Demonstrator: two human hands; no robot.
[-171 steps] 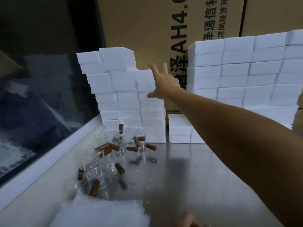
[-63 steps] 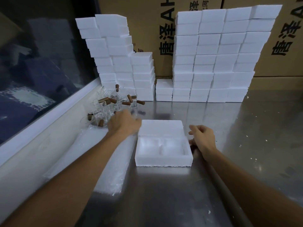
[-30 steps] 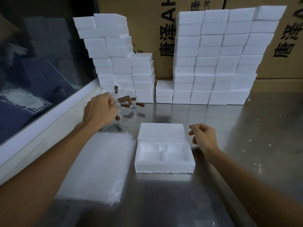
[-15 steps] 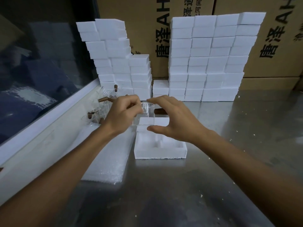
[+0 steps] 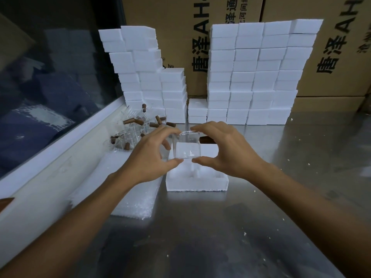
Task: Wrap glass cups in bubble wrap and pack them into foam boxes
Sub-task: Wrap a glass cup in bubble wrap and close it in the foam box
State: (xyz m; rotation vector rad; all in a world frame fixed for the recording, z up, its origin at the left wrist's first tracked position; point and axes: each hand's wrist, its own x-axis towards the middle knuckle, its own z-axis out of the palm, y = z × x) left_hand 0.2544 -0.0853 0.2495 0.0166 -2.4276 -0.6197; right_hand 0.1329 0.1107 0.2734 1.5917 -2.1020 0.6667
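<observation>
table (image 5: 200, 237): bare steel w/ white crumbs, bottom of frame.
bubble wrap (image 5: 128, 189): flat stack, lower left of centre, just left of the box.
open foam box (image 5: 197, 182): centre frame, moulded pockets up, nothing in them; lid (image 5: 208, 150) lies behind it.
left hand (image 5: 148, 159): thumb + fingertips pinch the cup's left side.
right hand (image 5: 222, 151): thumb under, fingers over the rim, pinching the right side.
glass cup (image 5: 187, 147): clear, brown handle sticking right, held in air above the box, unwrapped.
step, my read: cup just picked, wrap comes next. Do it well: carry it left onto the top sheet, keep both hands on till it rests, roll so the handle gets covered, tuck ends, then seat in a pocket.
spare cups (image 5: 136, 129): heap, left of centre, beyond the wrap.
foam boxes (image 5: 255, 77): stacked in the upper half, against cartons (image 5: 331, 47).
</observation>
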